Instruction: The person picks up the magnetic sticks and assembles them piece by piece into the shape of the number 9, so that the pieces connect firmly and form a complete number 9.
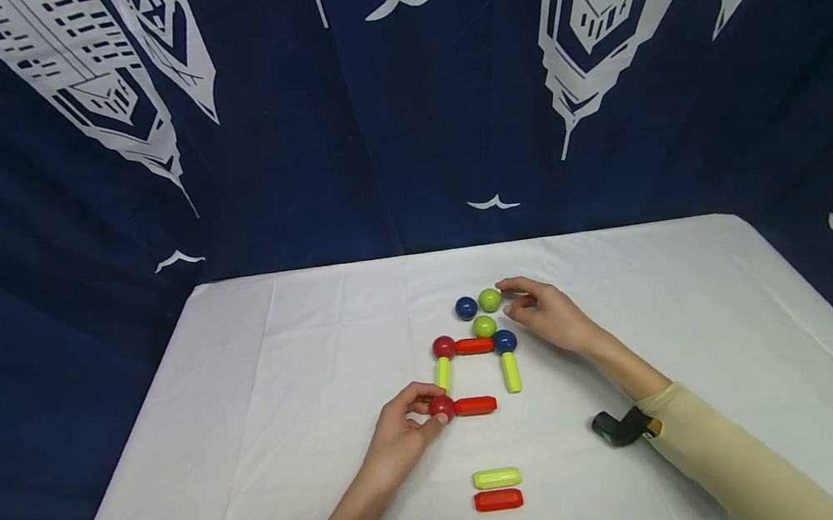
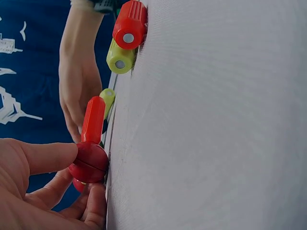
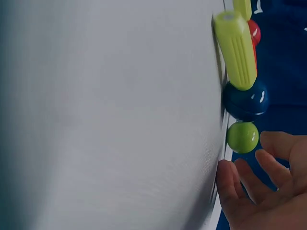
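Red ball (image 1: 442, 408) pinched between thumb and fingers of left hand (image 1: 401, 433), just below centre of the head frame, touching the left end of a red rod (image 1: 476, 407) lying flat on the bench (image 1: 250, 410). Above it, a yellow rod (image 1: 442, 372) rising to a second red ball (image 1: 443, 347), then another red rod (image 1: 473, 345) across to a blue ball (image 1: 504, 341), with a yellow rod (image 1: 512, 372) hanging down from that. Right hand (image 1: 550, 314) right of centre, fingers loosely curled, empty, fingertips just beside a green ball (image 1: 490, 300). Next to that, a blue ball (image 1: 466, 308) and a second green ball (image 1: 485, 326). Lower centre, spare yellow rod (image 1: 497, 478) and spare red rod (image 1: 498, 500), parallel. White cloth over bench, dark blue patterned curtain (image 1: 299, 137) behind.
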A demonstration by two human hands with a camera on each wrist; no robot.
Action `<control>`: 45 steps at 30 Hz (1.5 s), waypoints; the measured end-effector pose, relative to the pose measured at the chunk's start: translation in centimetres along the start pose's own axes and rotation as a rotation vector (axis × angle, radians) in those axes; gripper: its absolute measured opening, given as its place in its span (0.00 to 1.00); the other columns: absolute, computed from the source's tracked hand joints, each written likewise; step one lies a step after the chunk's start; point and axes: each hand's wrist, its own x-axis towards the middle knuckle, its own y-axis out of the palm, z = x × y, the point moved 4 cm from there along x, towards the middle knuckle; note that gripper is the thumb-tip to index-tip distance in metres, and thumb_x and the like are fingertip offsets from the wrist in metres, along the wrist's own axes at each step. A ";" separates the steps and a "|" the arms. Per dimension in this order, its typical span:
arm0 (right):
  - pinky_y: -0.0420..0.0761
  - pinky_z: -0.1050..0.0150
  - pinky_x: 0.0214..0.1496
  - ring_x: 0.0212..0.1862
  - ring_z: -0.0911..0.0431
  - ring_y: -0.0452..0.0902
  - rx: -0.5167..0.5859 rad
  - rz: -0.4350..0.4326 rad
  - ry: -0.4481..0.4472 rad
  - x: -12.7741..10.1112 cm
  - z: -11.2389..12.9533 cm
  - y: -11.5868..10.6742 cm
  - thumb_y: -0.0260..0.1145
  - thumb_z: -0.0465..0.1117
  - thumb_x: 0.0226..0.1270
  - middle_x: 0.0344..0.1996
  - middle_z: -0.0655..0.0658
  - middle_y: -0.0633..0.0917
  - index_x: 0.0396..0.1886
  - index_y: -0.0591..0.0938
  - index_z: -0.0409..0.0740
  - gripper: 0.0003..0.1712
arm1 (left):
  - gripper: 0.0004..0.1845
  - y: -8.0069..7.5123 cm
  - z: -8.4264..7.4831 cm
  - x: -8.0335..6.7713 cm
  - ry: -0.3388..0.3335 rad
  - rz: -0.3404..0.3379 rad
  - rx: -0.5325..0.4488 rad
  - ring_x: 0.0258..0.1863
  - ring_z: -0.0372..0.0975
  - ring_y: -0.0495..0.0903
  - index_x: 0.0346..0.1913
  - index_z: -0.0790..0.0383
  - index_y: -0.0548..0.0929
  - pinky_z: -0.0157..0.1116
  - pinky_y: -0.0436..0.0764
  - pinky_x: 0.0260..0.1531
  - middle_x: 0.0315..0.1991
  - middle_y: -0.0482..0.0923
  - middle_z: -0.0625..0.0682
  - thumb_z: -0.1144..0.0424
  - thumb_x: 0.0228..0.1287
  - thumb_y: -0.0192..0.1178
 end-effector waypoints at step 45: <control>0.80 0.66 0.33 0.29 0.56 0.81 0.050 -0.065 0.117 -9.4 1.6 0.4 0.74 0.40 0.59 0.29 0.49 0.82 0.50 0.82 0.46 0.19 | 0.14 0.2 0.1 0.2 -0.022 0.003 -0.002 0.42 0.44 0.72 0.50 0.59 0.82 0.35 0.73 0.35 0.40 0.77 0.50 0.69 0.61 0.65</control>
